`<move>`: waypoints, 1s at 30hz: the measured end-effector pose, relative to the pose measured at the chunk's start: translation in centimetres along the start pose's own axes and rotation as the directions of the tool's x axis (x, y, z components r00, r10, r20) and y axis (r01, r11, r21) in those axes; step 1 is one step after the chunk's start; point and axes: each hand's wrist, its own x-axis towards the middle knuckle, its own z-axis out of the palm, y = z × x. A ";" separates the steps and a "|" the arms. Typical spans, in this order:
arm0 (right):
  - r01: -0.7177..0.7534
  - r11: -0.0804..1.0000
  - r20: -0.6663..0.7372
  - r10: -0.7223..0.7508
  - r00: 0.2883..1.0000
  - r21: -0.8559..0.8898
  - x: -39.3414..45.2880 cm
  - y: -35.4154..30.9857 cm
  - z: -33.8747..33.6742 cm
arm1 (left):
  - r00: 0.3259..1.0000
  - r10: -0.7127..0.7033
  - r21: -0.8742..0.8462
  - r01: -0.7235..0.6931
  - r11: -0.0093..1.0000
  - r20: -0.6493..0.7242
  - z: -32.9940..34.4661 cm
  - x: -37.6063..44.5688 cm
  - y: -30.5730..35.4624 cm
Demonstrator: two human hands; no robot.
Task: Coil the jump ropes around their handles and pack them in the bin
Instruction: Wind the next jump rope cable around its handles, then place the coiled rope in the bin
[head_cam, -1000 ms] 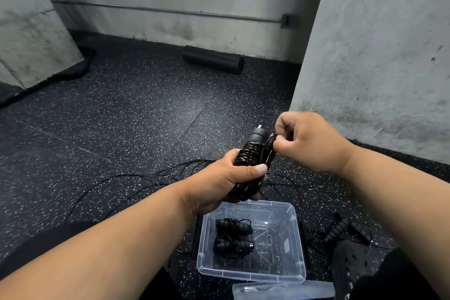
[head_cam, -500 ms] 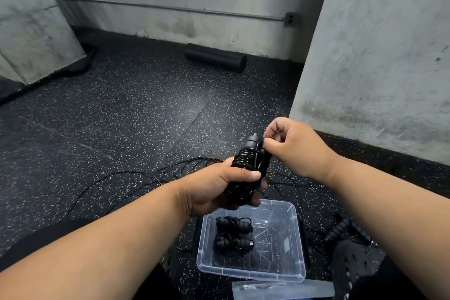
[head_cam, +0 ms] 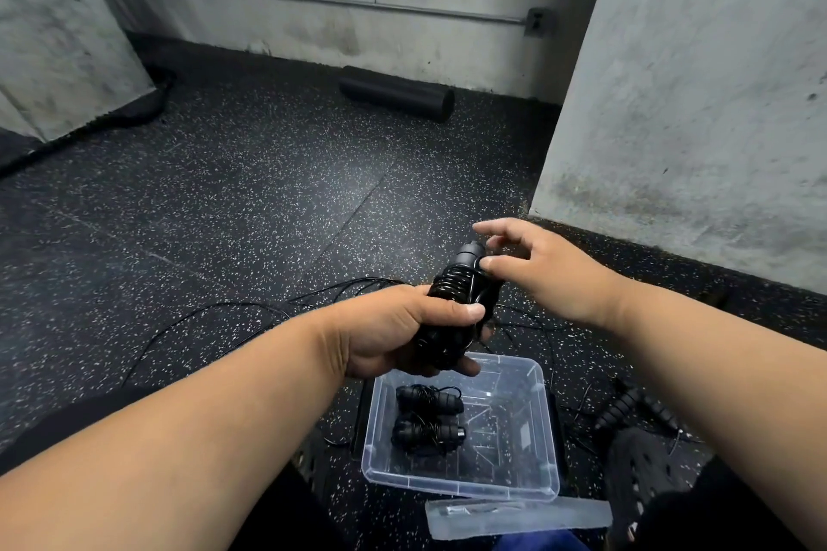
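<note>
Right hand (head_cam: 552, 271) has let go since a moment ago; it was pinching the cord at the top of the bundle, and now its fingers are spread loose, thumb tip just touching the cap end. My left hand (head_cam: 402, 333) has its fingers wrapped around the black jump-rope handles wound in thin black cord (head_cam: 454, 286), held up over the far edge of the clear rectangular plastic bin (head_cam: 548, 479) on the speckled black rubber floor (head_cam: 250, 192). Two coiled black rope bundles (head_cam: 427, 416) already sit inside, left half. Loose black cord (head_cam: 215, 313) trails on the floor beyond.
</note>
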 end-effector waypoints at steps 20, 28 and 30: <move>-0.768 0.640 0.330 0.726 0.603 -0.006 -1.1 16.6 15.1 | 0.898 -0.006 0.847 0.418 0.329 -0.441 -4.4 -1.7 -0.5; -0.895 0.445 0.444 0.800 0.403 0.009 -0.4 22.1 21.0 | 0.892 -0.082 0.844 0.448 0.295 -0.445 -5.8 0.0 -1.5; -0.910 0.414 0.459 0.806 0.373 0.011 0.0 23.5 22.4 | 0.889 -0.090 0.845 0.456 0.281 -0.449 -6.2 0.7 -1.8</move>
